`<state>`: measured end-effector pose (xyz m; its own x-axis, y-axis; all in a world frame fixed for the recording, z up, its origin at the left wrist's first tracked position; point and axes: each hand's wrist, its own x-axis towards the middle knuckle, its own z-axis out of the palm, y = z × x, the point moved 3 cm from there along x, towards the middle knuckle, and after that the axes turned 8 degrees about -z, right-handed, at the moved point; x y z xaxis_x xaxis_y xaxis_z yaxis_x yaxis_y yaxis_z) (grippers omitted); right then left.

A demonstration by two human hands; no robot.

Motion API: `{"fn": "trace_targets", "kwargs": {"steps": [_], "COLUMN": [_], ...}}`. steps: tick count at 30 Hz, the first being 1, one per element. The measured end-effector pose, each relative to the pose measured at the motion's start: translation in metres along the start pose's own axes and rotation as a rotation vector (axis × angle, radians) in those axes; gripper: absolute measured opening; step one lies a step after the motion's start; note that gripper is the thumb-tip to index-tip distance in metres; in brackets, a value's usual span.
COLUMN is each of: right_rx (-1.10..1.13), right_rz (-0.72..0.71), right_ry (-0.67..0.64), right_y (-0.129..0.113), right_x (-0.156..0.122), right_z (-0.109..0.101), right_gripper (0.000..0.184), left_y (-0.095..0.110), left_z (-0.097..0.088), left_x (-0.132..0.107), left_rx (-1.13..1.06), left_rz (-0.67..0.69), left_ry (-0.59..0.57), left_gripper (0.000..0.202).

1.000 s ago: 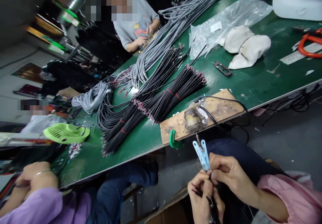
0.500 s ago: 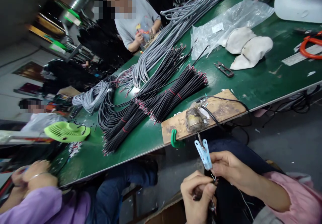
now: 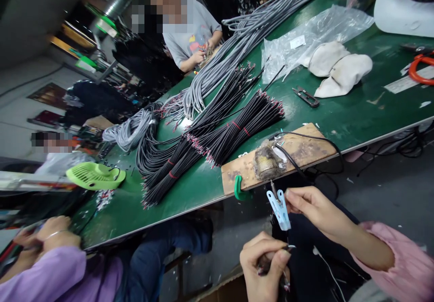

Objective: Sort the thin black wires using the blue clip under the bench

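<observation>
A pale-blue clothespin (image 3: 279, 211) hangs at the tip of a thin metal rod (image 3: 273, 186) that sticks out from the board's edge. My left hand (image 3: 262, 266) is closed around dark cables (image 3: 264, 266), with a light wire end (image 3: 290, 246) showing at its fingertips. It sits just below the clothespin. Beside the clothespin's upper right arm, my right hand (image 3: 310, 205) has its thumb and forefinger pinched together. Whatever lies between those fingertips is hidden or too small to name.
A wooden board (image 3: 305, 143) is held at the table edge by a green clamp (image 3: 239, 189). Black cable bundles (image 3: 244, 132), grey cables (image 3: 210, 80), snips (image 3: 305, 97), and a white cloth (image 3: 342, 69) lie on the green table (image 3: 356, 121). A purple-sleeved co-worker (image 3: 57, 266) sits left.
My right hand has moved up from the wire ends near my left hand to the clothespin's upper arm. The left hand keeps its cables, slightly lower. The view has shifted a little.
</observation>
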<state>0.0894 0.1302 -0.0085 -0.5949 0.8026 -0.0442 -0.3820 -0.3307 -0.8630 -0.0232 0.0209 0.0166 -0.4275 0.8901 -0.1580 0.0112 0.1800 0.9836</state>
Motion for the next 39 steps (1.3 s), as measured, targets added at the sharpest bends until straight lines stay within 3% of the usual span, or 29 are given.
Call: {"fn": "trace_targets", "kwargs": {"steps": [4,13,18,21,26,30,34,36,39], "right_rx": [-0.103,0.457,0.587,0.486,0.068,-0.220,-0.455,-0.545,-0.596], "right_rz": [-0.030,0.080,0.111,0.095,0.023,-0.086,-0.187,-0.206,-0.236], "right_ry": [-0.055,-0.165,-0.096,-0.083,-0.055,-0.178,-0.501,-0.514,-0.374], "right_y": [-0.012,0.011,0.031,0.040,0.032,0.009,-0.006,-0.006,0.000], "right_x": [0.014,0.012,0.011,0.004,-0.011,-0.011,-0.009,-0.009,-0.011], "right_z": [0.009,0.022,0.007,-0.010,-0.027,-0.015,0.008,0.012,0.006], "right_gripper": [0.053,0.048,0.049,0.046,0.031,0.025,0.009,0.001,0.013], "left_y": [0.003,-0.010,-0.009,-0.010,-0.018,-0.041,-0.066,-0.076,-0.084], "left_z": [0.000,0.017,0.019,0.015,0.010,0.012,0.014,0.013,0.014], "left_x": [0.001,0.005,0.003,0.000,-0.010,-0.018,-0.022,-0.020,-0.014], "left_rx": [-0.068,-0.186,-0.209,-0.185,-0.124,-0.168,-0.159,-0.154,-0.269], "left_rz": [0.010,-0.133,-0.157,-0.154,-0.184,-0.419,-0.558,-0.601,-0.573], "left_ry": [0.049,0.100,0.101,0.074,0.077,0.129,0.074,0.083,0.018], "left_gripper": [0.012,0.028,0.030,0.028,0.035,0.039,0.042,0.042,0.039]}}
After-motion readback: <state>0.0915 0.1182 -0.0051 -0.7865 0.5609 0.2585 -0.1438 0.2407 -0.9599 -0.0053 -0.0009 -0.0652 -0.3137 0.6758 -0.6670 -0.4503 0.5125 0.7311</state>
